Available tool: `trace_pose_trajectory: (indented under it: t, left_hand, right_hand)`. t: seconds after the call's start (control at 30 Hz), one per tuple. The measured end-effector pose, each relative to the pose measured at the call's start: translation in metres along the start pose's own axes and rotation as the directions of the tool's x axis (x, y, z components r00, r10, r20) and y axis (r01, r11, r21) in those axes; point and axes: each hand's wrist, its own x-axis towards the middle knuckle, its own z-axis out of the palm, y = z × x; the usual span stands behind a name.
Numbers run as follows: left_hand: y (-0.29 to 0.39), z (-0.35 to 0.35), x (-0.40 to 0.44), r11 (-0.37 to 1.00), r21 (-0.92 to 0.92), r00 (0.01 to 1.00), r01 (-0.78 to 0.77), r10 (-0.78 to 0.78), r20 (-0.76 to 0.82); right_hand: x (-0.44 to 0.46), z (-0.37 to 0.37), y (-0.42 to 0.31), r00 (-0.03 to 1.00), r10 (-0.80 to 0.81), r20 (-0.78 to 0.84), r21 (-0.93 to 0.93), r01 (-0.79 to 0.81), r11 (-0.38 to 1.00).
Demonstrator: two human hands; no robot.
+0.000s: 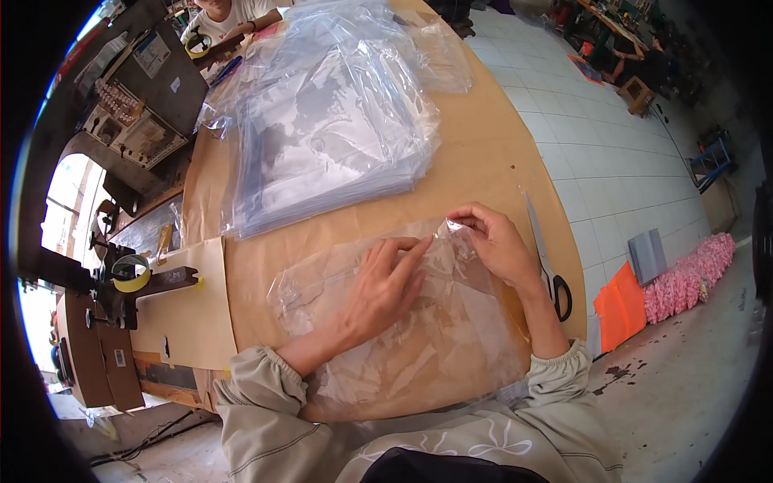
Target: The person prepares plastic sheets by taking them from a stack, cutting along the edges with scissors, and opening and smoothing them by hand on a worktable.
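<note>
A clear plastic bag (pixel 435 338) lies flat on the brown-covered table in front of me. My right hand (pixel 493 241) pinches the bag's far edge near its right corner, thumb and index finger pressed together on the film. On the middle of the same bag rests my left hand (pixel 388 288), its fingers stretched out and reaching toward that edge. Beyond both hands is a thick stack of clear plastic bags (pixel 322 153). Black-handled scissors (pixel 555 283) lie to the right of my right hand, blades pointing away.
A metal tape holder with a yellow tape roll (pixel 131 274) stands at the left table edge, beside a cardboard box (pixel 101 354). Another person (pixel 233 18) sits at the far end. Pink bundled material (pixel 688 278) and an orange sheet (pixel 622 310) are on the floor at right.
</note>
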Motion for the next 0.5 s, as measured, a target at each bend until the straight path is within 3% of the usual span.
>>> trace_pose_trajectory:
  t: [0.27,0.37,0.5]
  left_hand:
    - [0.001,-0.010,0.017,0.991,-0.075,0.993,0.115,-0.115,0.009]
    - [-0.013,-0.013,0.013,0.986,0.084,0.980,0.144,-0.131,-0.149]
    - [-0.023,-0.037,0.003,0.928,0.295,0.973,0.229,-0.210,-0.095]
  right_hand:
    - [-0.011,-0.016,-0.008,0.993,-0.070,0.095,-0.049,0.075,0.996]
    - [-0.047,-0.048,-0.044,0.989,-0.147,0.030,-0.105,0.150,0.983]
    - [-0.116,-0.075,-0.053,0.975,-0.154,-0.159,-0.115,0.137,0.984]
